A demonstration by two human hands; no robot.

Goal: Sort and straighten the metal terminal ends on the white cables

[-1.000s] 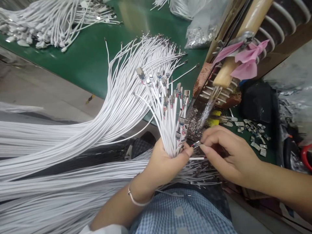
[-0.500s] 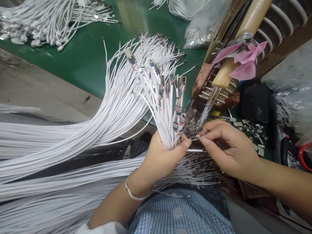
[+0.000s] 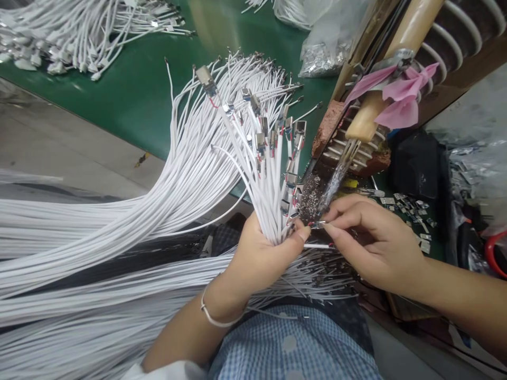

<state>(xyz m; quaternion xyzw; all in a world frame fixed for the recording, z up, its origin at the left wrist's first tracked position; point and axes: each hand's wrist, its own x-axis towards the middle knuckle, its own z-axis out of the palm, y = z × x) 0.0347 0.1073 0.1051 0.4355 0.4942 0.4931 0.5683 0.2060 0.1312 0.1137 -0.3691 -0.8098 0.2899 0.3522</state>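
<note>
My left hand (image 3: 261, 253) is closed around a bundle of white cables (image 3: 269, 174) that fan upward, each tipped with a small metal connector. My right hand (image 3: 368, 243) pinches a single white cable (image 3: 319, 246) and its metal connector tip (image 3: 317, 224) between thumb and forefinger, right beside my left thumb. The connector tip sits just under the metal point of a soldering iron (image 3: 336, 179) with a wooden handle, which rests slanted in a wire stand.
A large sheaf of white cables (image 3: 119, 211) sweeps from the left across a green table (image 3: 150, 100) and over my lap. More cables (image 3: 79, 31) lie at the far left. Loose metal shells (image 3: 412, 211) and plastic bags (image 3: 325, 42) sit to the right.
Both hands rose slightly, bringing the pinched connector up to the soldering iron's tip. The held bundle tilted a little to the left.
</note>
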